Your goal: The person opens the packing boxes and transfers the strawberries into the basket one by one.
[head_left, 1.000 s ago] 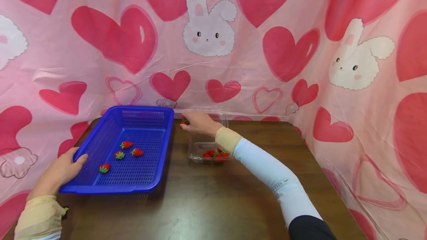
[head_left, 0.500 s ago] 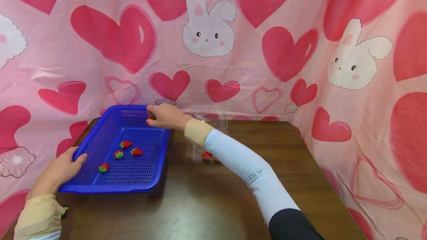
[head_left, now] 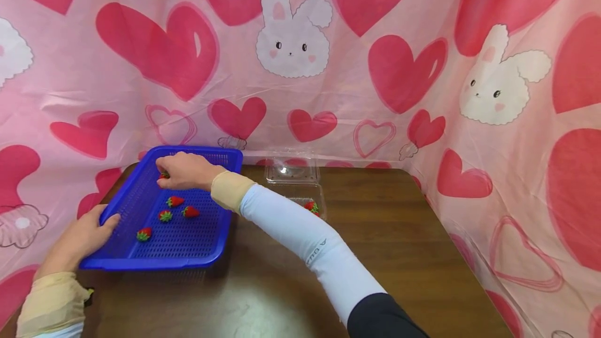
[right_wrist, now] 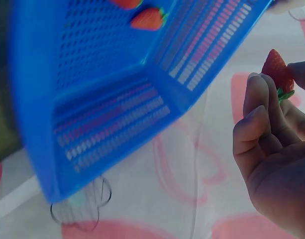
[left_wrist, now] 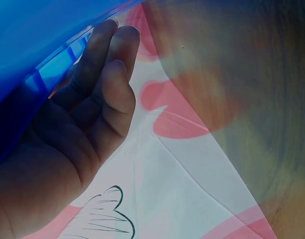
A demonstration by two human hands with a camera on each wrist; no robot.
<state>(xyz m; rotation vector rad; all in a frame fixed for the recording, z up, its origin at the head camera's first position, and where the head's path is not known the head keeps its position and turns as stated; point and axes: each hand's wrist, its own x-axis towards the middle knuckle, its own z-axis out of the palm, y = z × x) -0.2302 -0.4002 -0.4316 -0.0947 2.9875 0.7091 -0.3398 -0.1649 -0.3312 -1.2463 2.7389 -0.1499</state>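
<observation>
A blue plastic basket (head_left: 150,264) stands on the left of the table. My left hand (head_left: 89,238) grips its left rim, thumb over the edge and fingers (left_wrist: 120,89) on the outer side. Several strawberries (head_left: 190,212) lie spread on the basket's floor. Over the back of the basket, my right hand (head_left: 190,170) pinches one strawberry (right_wrist: 277,69) between thumb and fingertips, its green leaves towards the palm. To the right is a clear plastic box (head_left: 292,176), lid raised, with strawberries (head_left: 311,206) inside; my right forearm hides part of it.
The brown wooden table (head_left: 399,254) reaches up to a pink curtain (head_left: 352,77) printed with hearts and rabbits, hanging behind and at both sides. My right sleeve (head_left: 291,223) crosses the table's middle between box and basket.
My right hand has carried the strawberry leftwards from beside the clear box to above the basket. My left hand has kept its grip on the rim.
</observation>
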